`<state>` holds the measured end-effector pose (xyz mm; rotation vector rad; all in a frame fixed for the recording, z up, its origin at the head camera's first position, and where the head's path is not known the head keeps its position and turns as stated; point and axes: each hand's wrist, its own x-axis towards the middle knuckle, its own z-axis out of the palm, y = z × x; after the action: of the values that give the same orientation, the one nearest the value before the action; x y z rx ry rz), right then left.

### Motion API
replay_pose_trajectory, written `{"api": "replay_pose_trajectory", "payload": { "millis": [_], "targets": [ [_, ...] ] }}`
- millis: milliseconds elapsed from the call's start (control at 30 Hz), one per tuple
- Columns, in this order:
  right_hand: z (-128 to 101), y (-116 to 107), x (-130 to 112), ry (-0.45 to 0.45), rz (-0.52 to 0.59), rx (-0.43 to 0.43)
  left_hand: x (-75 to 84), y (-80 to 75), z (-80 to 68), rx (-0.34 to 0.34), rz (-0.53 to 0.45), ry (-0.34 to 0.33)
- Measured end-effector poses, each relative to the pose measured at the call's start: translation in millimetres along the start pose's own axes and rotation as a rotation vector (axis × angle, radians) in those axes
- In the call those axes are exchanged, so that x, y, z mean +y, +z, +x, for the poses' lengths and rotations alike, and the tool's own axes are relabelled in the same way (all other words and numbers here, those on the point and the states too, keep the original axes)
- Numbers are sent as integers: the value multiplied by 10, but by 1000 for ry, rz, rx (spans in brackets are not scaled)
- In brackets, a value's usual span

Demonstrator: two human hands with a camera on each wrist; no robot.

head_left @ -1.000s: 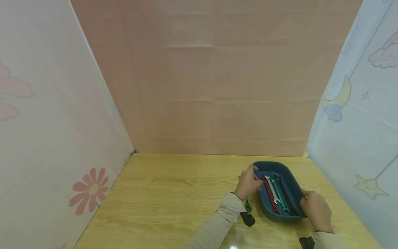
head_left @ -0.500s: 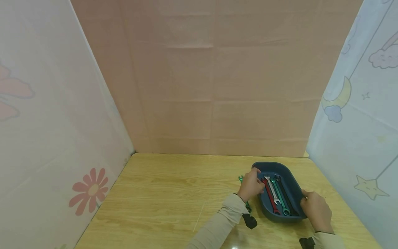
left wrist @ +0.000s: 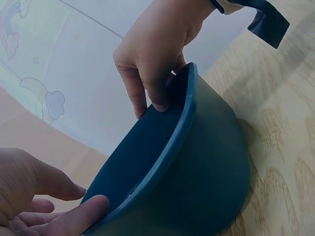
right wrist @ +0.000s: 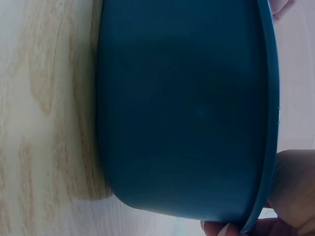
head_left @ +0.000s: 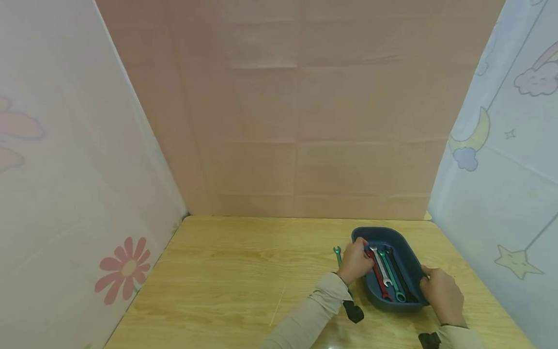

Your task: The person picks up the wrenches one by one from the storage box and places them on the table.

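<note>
A dark blue plastic box (head_left: 411,269) stands on the table at the right. In it lie several wrenches: a red wrench (head_left: 381,281), a silver wrench (head_left: 382,269), a green wrench (head_left: 392,276) and a dark wrench (head_left: 398,271). My right hand (head_left: 444,295) grips the rim at the right side, fingers inside in the left wrist view. At the left wall, my left hand (head_left: 355,261) reaches over the rim with bent fingers near the red wrench's upper end; whether it pinches anything is unclear. Another green wrench (head_left: 337,254) lies on the table, partly behind the left hand.
The wooden table (head_left: 244,271) extends left of the box. A brown paper-like panel (head_left: 296,121) stands at its back edge, and patterned white sheets (head_left: 501,194) flank both sides. Dark straps (head_left: 353,312) hang from the sleeves.
My left hand has moved slightly right and down over the box's left wall, uncovering the upper end of the loose green wrench and covering its lower end. The right hand keeps its place.
</note>
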<state>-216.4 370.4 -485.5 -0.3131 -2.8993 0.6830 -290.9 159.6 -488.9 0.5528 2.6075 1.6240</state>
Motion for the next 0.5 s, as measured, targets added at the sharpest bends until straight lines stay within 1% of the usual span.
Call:
{"api": "replay_pose_trajectory", "payload": {
  "millis": [100, 167, 333, 500],
  "targets": [
    [9, 15, 21, 3, -5, -3, -2, 26, 6, -13, -12, -6],
    [13, 27, 27, -5, -7, 6, 8, 32, 15, -20, 4, -12],
    [3, 32, 13, -22, -5, 19, 49, 32, 42, -54, 109, -16],
    [-28, 21, 13, -21, -2, 14, 100, 51, 52, -101, 170, -16]
  ]
}}
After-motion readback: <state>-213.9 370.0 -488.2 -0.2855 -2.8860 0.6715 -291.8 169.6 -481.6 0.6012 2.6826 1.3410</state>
